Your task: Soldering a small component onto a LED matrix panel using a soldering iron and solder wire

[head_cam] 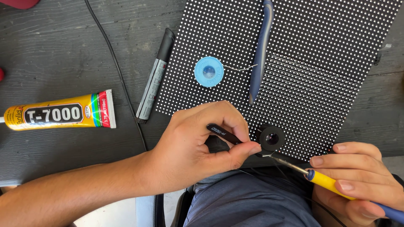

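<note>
My left hand (202, 143) grips black tweezers (223, 133), whose tips reach the near edge of a black dotted LED panel (320, 54). My right hand (357, 180) holds a soldering iron (326, 180) with a yellow and blue handle; its metal tip meets the tweezers' tips. A small black round loupe (270, 137) stands on the panel just behind that spot.
On the panel lie a blue spool of solder wick (209, 72) and a blue-handled tool (260, 50). A black and grey marker-shaped tube (154, 77), a black cable (115, 67) and a yellow glue tube (59, 112) lie on the dark wooden table. My lap is below.
</note>
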